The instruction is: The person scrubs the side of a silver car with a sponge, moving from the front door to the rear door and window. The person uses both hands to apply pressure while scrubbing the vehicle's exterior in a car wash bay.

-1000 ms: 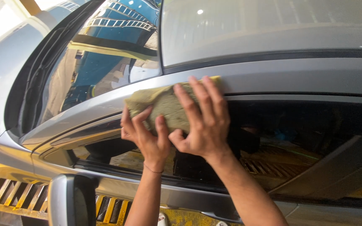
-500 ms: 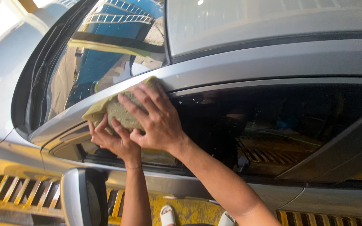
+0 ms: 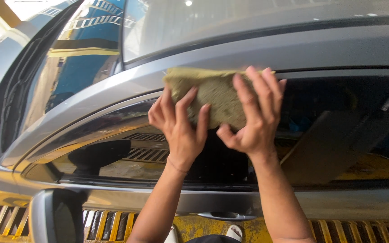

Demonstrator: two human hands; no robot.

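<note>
Both hands press a folded olive cloth [image 3: 212, 92] flat against a silver car's window frame [image 3: 113, 96], its long axis running along the frame; left hand [image 3: 178, 128] and right hand [image 3: 253, 119] fingers spread over it.

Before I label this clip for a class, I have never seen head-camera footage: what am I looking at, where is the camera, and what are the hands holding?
The camera sits on a person's head and looks down at their own two bare hands; there is no machine. Both hands press a yellowish-green cloth flat against the top edge of a silver car's side window, just under the roof frame. The left hand lies on the cloth's lower left part, the right hand on its right side, fingers spread. The windscreen is at the upper left, and the side mirror at the bottom left. Below, the person's shoes stand on a yellow grated floor.
</note>
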